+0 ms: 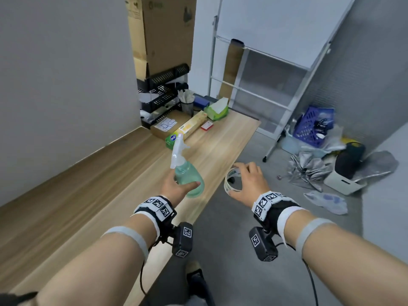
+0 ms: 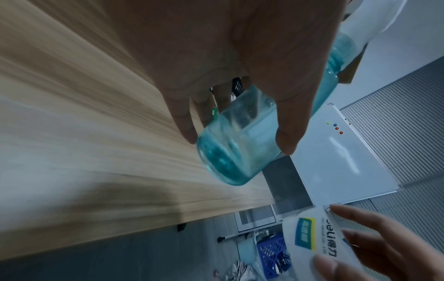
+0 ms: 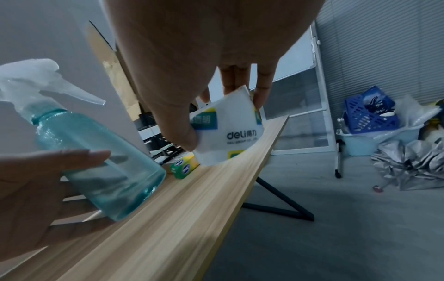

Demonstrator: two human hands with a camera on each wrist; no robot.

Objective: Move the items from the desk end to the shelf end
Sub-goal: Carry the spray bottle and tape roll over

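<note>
Left hand [image 1: 176,188] grip: curling round the tilted spray bottle [image 1: 187,175]; may be slipping.
Right hand [image 1: 249,182] grip: pinching the tape roll [image 1: 230,181] beyond the bench [image 1: 220,140] edge; dropping risks the floor.

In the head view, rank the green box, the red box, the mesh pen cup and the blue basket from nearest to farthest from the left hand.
From the left hand, which holds the spray bottle:
1. Green box, on the desk just beyond the bottle's nozzle.
2. Red box, farther along the desk, to the right.
3. Mesh pen cup, at the desk's far end beside the black shelf.
4. Blue basket, off the desk, on the floor far right.
</note>
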